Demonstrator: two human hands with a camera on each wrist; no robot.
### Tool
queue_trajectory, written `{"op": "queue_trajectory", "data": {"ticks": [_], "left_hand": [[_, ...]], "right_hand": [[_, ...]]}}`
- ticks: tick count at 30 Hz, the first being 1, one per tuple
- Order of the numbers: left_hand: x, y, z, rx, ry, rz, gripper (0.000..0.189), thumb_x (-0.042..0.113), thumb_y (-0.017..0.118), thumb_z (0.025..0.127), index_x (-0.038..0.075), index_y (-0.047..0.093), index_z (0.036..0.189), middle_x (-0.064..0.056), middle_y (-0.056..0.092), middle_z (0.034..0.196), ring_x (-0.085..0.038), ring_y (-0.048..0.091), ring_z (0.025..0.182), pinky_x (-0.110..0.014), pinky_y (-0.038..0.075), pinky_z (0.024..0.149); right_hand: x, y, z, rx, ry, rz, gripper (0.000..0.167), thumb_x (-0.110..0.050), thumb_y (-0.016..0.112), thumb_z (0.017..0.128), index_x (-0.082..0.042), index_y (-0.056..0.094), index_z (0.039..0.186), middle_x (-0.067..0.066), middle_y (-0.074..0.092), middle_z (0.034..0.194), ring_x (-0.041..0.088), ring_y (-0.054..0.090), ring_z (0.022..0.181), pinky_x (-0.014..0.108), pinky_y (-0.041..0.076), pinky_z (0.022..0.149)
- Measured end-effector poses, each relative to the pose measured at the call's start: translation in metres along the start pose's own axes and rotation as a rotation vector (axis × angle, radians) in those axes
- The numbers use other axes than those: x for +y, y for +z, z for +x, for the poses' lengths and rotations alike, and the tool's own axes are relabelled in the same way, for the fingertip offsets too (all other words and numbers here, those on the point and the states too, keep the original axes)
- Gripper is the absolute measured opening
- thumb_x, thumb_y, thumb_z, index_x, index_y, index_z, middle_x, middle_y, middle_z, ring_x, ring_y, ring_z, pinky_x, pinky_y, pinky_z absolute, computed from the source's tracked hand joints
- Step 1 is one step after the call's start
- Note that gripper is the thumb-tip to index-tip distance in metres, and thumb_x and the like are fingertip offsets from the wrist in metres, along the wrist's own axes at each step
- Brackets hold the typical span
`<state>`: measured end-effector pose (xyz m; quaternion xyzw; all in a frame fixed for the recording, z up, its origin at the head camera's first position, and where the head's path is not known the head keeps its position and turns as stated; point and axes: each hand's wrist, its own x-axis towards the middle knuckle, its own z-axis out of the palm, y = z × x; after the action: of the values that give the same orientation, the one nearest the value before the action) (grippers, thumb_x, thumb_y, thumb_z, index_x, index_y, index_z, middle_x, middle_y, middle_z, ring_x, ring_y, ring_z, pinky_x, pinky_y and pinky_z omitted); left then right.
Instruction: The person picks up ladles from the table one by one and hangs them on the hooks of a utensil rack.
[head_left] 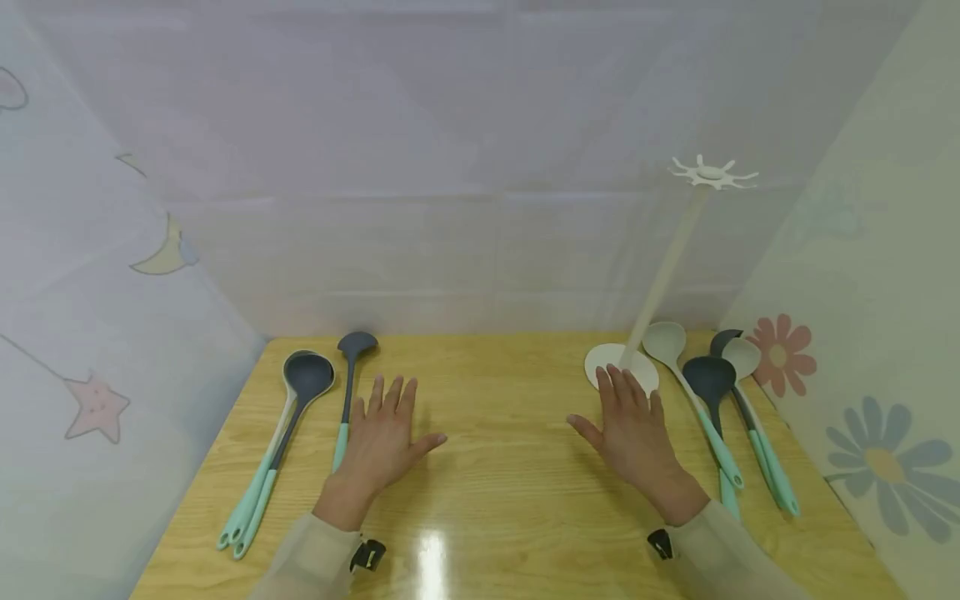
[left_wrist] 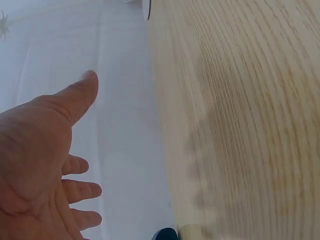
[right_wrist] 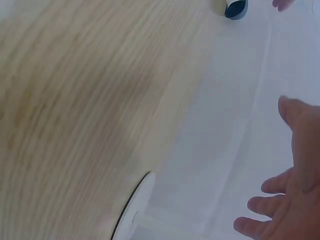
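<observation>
Both hands hold nothing, palms down over the wooden table (head_left: 495,467), fingers straight and thumbs spread inward. My left hand (head_left: 378,442) is nearest a dark ladle (head_left: 357,343) with a mint handle, overlapping part of that handle in the head view. My right hand (head_left: 633,442) is in front of a white utensil stand, whose round base (head_left: 600,362) its fingertips overlap. From the base a pole (head_left: 667,262) rises to a ring of hooks (head_left: 711,173). In the left wrist view the left hand (left_wrist: 35,165) shows spread fingers; the right wrist view shows the right hand (right_wrist: 295,185) likewise.
Left of the left hand, a dark spoon-like utensil (head_left: 309,377) lies over paler ones, mint handles toward me. At the right lie a pale utensil (head_left: 665,342), a dark one (head_left: 709,379), another pale one (head_left: 742,357) and a dark head (head_left: 725,340). Patterned sheets (head_left: 450,167) surround the table.
</observation>
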<state>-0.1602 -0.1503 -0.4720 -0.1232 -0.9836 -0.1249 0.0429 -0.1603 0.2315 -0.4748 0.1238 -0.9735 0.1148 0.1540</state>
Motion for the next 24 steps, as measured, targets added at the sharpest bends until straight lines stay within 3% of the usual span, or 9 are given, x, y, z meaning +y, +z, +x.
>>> {"op": "queue_trajectory", "data": {"ticks": [3, 6, 10, 13, 20, 24], "left_hand": [[0.001, 0.005, -0.001, 0.034, 0.012, -0.035, 0.097, 0.063, 0.070, 0.096, 0.005, 0.034, 0.164, -0.024, 0.040, 0.165, -0.051, 0.027, 0.156, -0.074, 0.033, 0.119], [0.002, 0.008, -0.002, 0.070, 0.025, -0.073, 0.089, 0.054, 0.073, 0.097, 0.002, 0.041, 0.160, -0.024, 0.048, 0.158, -0.050, 0.039, 0.149, -0.069, 0.042, 0.114], [0.004, 0.012, -0.001, 0.107, 0.037, -0.104, 0.078, 0.045, 0.078, 0.096, -0.001, 0.050, 0.153, -0.024, 0.059, 0.145, -0.048, 0.052, 0.134, -0.060, 0.051, 0.107], [0.005, 0.016, 0.001, 0.095, 0.025, -0.130, 0.074, 0.041, 0.080, 0.095, -0.001, 0.054, 0.150, -0.024, 0.062, 0.140, -0.047, 0.055, 0.128, -0.057, 0.053, 0.104], [0.008, 0.029, 0.007, 0.012, -0.023, -0.247, 0.076, 0.039, 0.084, 0.091, 0.001, 0.054, 0.150, -0.023, 0.061, 0.143, -0.047, 0.052, 0.134, -0.061, 0.049, 0.109], [0.008, 0.038, 0.011, -0.037, -0.019, -0.309, 0.078, 0.038, 0.085, 0.091, 0.001, 0.053, 0.152, -0.022, 0.058, 0.147, -0.045, 0.049, 0.140, -0.061, 0.044, 0.115]], "right_hand": [[0.008, 0.001, 0.004, 0.127, -0.044, 0.028, 0.080, -0.037, 0.078, 0.096, 0.011, 0.045, 0.151, 0.035, 0.053, 0.147, 0.058, 0.054, 0.130, 0.075, 0.050, 0.097], [0.020, -0.002, 0.014, 0.194, -0.014, 0.108, 0.072, -0.027, 0.079, 0.096, 0.015, 0.048, 0.145, 0.038, 0.057, 0.136, 0.059, 0.058, 0.118, 0.069, 0.054, 0.090], [0.042, -0.014, 0.036, 0.191, 0.157, 0.259, 0.059, -0.025, 0.070, 0.104, 0.013, 0.050, 0.144, 0.036, 0.057, 0.127, 0.053, 0.061, 0.111, 0.066, 0.054, 0.084], [0.059, -0.025, 0.056, 0.185, 0.274, 0.339, 0.054, -0.028, 0.064, 0.107, 0.011, 0.052, 0.144, 0.033, 0.058, 0.127, 0.048, 0.065, 0.104, 0.063, 0.056, 0.075], [0.086, -0.035, 0.093, 0.149, 0.369, 0.436, 0.062, -0.035, 0.059, 0.109, 0.012, 0.048, 0.148, 0.035, 0.060, 0.130, 0.048, 0.067, 0.103, 0.060, 0.056, 0.080], [0.091, -0.035, 0.103, 0.125, 0.396, 0.450, 0.052, -0.038, 0.056, 0.110, 0.006, 0.059, 0.138, 0.029, 0.064, 0.123, 0.043, 0.064, 0.097, 0.050, 0.054, 0.076]]}}
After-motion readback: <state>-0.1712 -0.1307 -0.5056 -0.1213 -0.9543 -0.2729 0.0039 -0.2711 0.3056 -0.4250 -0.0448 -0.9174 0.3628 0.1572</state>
